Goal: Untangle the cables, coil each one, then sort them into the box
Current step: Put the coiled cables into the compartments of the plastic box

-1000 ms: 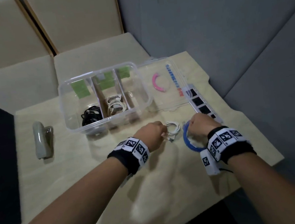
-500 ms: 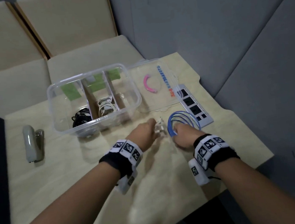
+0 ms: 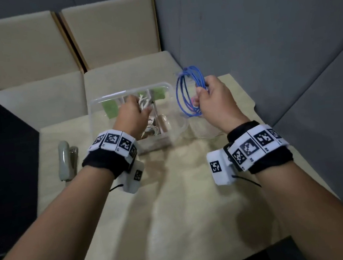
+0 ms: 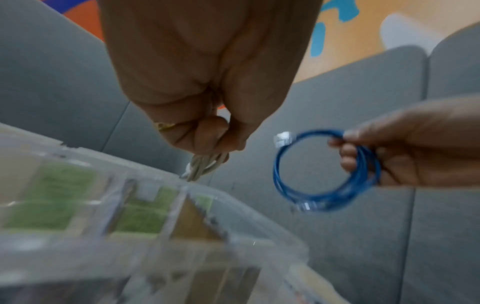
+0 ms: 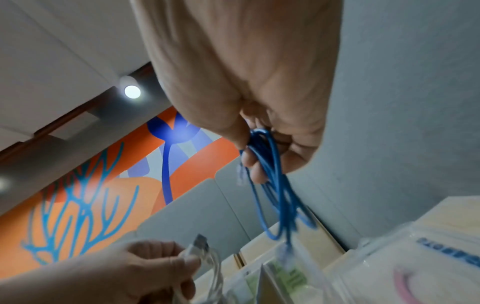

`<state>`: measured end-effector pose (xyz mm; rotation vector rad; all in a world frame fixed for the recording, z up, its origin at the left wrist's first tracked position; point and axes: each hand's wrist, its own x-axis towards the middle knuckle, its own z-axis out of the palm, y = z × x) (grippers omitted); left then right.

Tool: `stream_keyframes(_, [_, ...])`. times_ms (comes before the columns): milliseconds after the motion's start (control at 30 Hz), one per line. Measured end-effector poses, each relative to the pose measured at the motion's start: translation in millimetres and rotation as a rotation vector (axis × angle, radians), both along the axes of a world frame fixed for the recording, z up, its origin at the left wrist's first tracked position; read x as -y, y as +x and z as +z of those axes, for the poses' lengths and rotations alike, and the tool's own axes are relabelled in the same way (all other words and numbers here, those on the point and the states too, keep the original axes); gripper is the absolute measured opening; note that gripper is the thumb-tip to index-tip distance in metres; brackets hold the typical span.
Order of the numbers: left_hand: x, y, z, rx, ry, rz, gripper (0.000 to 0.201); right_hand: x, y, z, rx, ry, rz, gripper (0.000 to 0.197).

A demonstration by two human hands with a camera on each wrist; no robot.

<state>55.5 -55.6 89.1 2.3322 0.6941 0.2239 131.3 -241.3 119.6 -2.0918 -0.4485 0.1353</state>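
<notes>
A clear plastic box [image 3: 96, 102] with dividers stands on the wooden table. My left hand [image 3: 133, 115] hovers over its middle compartment and grips a coiled white cable [image 3: 144, 103], seen also in the left wrist view as a white cable [image 4: 205, 166] poking out below the curled fingers. My right hand [image 3: 212, 99] is raised to the right of the box and pinches a coiled blue cable [image 3: 185, 93], which hangs as a ring [image 4: 324, 172]. In the right wrist view the blue cable [image 5: 272, 185] dangles above the box's right compartment. Another white coil [image 3: 151, 130] lies in the middle compartment.
The box's clear lid [image 5: 415, 267] lies open to the right with a pink handle [image 5: 405, 286]. A grey stapler [image 3: 65, 160] lies at the table's left. A dark panel [image 3: 3, 172] is at the far left. Grey cushioned walls surround the table.
Both hands have lifted off the table. The left carried the white cable up over the box; the right raised the blue coil beside it.
</notes>
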Motion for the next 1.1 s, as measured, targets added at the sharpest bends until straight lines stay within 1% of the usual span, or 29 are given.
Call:
stream_keyframes(33, [-3, 2, -9, -0.071, 0.008, 0.007, 0.036, -8, 1, -3, -0.002, 0.032, 0.002, 0.018])
stream_keyframes(100, [-5, 3, -24, -0.186, 0.018, 0.003, 0.037, -24, 3, -11, 0.01, 0.032, 0.018, 0.017])
stream_keyframes(167, [-4, 2, -32, -0.244, 0.015, 0.0, 0.037, -37, 5, -25, 0.029, 0.003, 0.029, 0.015])
stream_keyframes(267, [-6, 1, -35, -0.286, 0.105, -0.013, 0.03, -49, 7, -44, 0.028, -0.062, 0.05, 0.015])
stream_keyframes(333, [-8, -1, -34, -0.304, 0.147, -0.033, 0.029, -53, 7, -54, 0.012, -0.108, 0.057, 0.014])
stream_keyframes(467, [-15, -9, -34, -0.317, 0.118, -0.077, 0.023, -56, 8, -66, 0.0, -0.144, 0.034, 0.015])
stream_keyframes(567, [-17, -18, -32, -0.314, 0.035, -0.139, 0.031, -59, 7, -68, 0.04, -0.183, 0.053, 0.019])
stream_keyframes(633, [-17, -24, -30, -0.307, 0.004, -0.185, 0.028, -60, 5, -68, 0.055, -0.202, 0.068, 0.026])
stream_keyframes(700, [-17, -27, -30, -0.296, 0.021, -0.206, 0.023, -60, 4, -71, 0.084, -0.208, 0.068, 0.026])
stream_keyframes(767, [-14, -30, -31, -0.278, 0.052, -0.208, 0.022, -57, 3, -77, 0.136, -0.181, 0.019, 0.02])
stream_keyframes(833, [-11, -34, -33, -0.245, 0.089, -0.203, 0.021, -48, 6, -84, 0.149, -0.139, -0.095, 0.016])
stream_keyframes(867, [-11, -37, -34, -0.219, 0.099, -0.203, 0.02, -41, 10, -87, 0.127, -0.143, -0.162, 0.016])
stream_keyframes(933, [-10, -42, -35, -0.167, 0.094, -0.205, 0.018, -26, 19, -99, 0.015, -0.216, -0.271, 0.018])
stream_keyframes(1000, [-10, -44, -36, -0.126, 0.104, -0.223, 0.015, -12, 28, -113, -0.12, -0.344, -0.331, 0.022])
stream_keyframes(1033, [-9, -44, -37, -0.107, 0.119, -0.237, 0.015, -7, 31, -119, -0.158, -0.423, -0.325, 0.023])
stream_keyframes(1100, [-5, -42, -38, -0.056, 0.161, -0.276, 0.016, 1, 31, -127, -0.177, -0.605, -0.243, 0.027])
